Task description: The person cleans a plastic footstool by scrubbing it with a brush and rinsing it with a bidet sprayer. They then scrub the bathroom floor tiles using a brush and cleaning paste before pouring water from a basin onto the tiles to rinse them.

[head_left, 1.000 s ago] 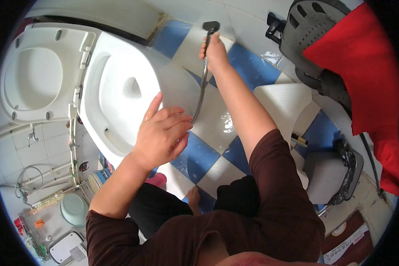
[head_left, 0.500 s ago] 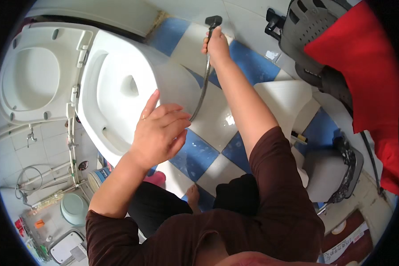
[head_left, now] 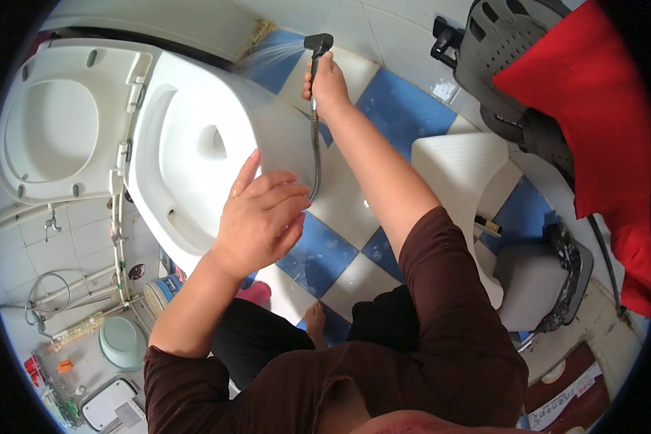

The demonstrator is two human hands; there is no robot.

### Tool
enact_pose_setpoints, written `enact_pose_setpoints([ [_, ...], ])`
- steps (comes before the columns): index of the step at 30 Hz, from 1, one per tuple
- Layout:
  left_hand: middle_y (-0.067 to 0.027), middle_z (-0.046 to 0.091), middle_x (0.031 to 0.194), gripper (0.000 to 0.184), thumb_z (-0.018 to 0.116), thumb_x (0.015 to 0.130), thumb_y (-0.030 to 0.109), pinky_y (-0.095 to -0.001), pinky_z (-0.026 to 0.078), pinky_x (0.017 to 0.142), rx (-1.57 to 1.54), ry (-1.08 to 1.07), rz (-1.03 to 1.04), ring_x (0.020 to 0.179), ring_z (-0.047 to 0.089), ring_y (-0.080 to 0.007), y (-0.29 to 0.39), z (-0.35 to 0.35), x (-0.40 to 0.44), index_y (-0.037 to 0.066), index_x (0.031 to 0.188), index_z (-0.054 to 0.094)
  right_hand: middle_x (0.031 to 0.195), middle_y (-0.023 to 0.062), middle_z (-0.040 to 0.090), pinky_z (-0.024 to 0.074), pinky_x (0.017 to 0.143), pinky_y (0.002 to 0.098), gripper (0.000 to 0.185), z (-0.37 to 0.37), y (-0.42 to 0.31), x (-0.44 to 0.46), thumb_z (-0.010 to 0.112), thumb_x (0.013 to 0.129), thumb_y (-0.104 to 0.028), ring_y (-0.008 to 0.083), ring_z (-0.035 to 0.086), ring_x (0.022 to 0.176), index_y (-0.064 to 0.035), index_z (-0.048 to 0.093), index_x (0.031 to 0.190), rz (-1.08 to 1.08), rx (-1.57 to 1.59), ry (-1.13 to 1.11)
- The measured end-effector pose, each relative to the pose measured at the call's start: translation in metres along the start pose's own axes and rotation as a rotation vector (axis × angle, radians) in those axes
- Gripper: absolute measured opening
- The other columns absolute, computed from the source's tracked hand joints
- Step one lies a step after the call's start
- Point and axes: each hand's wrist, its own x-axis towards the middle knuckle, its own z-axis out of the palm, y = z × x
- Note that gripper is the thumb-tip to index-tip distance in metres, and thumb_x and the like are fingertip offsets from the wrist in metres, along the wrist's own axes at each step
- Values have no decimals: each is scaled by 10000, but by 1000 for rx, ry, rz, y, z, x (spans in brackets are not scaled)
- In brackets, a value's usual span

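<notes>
My right hand [head_left: 326, 83] is wrapped round a black handheld sprayer [head_left: 317, 43], whose head throws a fan of water leftward onto the floor behind the toilet's far side. From its handle a metal hose [head_left: 315, 145] hangs down and passes behind my left hand's fingers. My left hand [head_left: 260, 215] hovers by the near rim of the white toilet [head_left: 246, 119], fingers spread and nothing in them. Raised off the bowl, the toilet seat [head_left: 87, 130] leans back at the left.
A white stool [head_left: 456, 163] stands right of my right arm, near a grey bin [head_left: 532, 282] with a black bag. A red cloth [head_left: 579, 94] hangs at upper right over a grey basket [head_left: 510, 61]. Blue and white tiles [head_left: 401, 101] cover the wet floor.
My right hand has shifted left with the sprayer, its head now turned left. Water now streams from it; none was visible before. My left hand has barely moved.
</notes>
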Motion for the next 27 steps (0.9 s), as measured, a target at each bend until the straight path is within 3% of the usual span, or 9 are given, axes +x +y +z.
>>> enact_pose_setpoints([
  [12,2,639,942,199,651,643,53,-472,213,1097,-6,-6,12,1017,553,-178,-2,-1,0,102,836,656,657,48,444,385,414,260,430,-24,-7,24,264,974,-437,121,429,493,-41,426,926,-267,35,202],
  [19,7,639,944,202,648,645,55,-469,202,1104,3,-9,14,1017,552,-173,-2,-1,0,103,842,657,669,41,433,370,414,248,460,-34,1,32,256,969,-468,119,400,498,-41,425,941,-87,-8,180],
  [22,9,638,949,208,648,644,57,-467,204,1104,3,-14,8,1018,551,-170,-1,-1,1,106,846,656,599,40,434,362,373,272,470,-39,6,35,247,970,-450,139,418,437,-40,442,850,-11,39,227],
  [25,12,637,951,216,649,641,55,-466,206,1103,6,-15,13,1019,551,-169,-2,-1,1,108,850,655,599,35,428,348,373,263,483,-48,11,37,254,966,-476,137,394,437,-49,429,824,240,136,184],
  [27,11,638,944,213,650,638,51,-467,213,1101,2,-11,15,1014,554,-169,-2,-1,1,105,843,655,601,34,428,352,389,262,487,-52,14,32,254,963,-491,138,389,452,-60,432,819,278,160,237],
])
